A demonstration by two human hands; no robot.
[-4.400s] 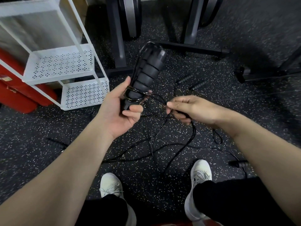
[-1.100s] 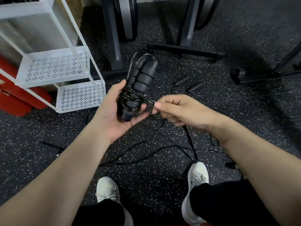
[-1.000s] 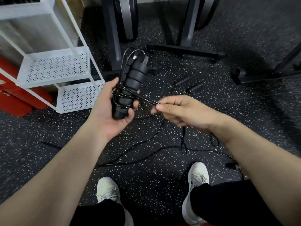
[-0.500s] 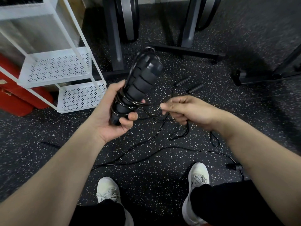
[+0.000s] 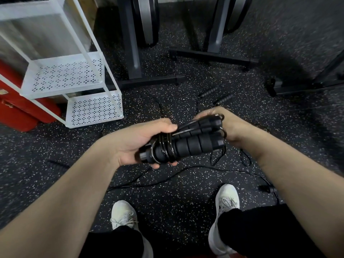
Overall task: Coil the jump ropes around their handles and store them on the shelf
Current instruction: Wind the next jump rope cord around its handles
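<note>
My left hand (image 5: 137, 142) grips the near end of a pair of black foam jump-rope handles (image 5: 193, 144), held side by side and lying almost level. Black rope (image 5: 163, 148) is coiled round them close to my left fingers. My right hand (image 5: 234, 127) is behind the far end of the handles, its fingers curled there and mostly hidden. A rope loop hangs below the far end. More black rope (image 5: 167, 178) lies loose on the floor, with two other handles (image 5: 216, 95) farther away. The white perforated shelf (image 5: 72, 77) stands at the left.
Black metal equipment legs (image 5: 214, 57) cross the speckled rubber floor ahead and at the right. Red cases (image 5: 20, 108) sit behind the shelf. Another rope handle (image 5: 268, 189) lies by my right shoe. My white shoes (image 5: 122, 215) stand below the hands.
The handles have tipped from upright to nearly level. My right hand left the rope strand and moved to the handles' far end. The hanging rope is shorter.
</note>
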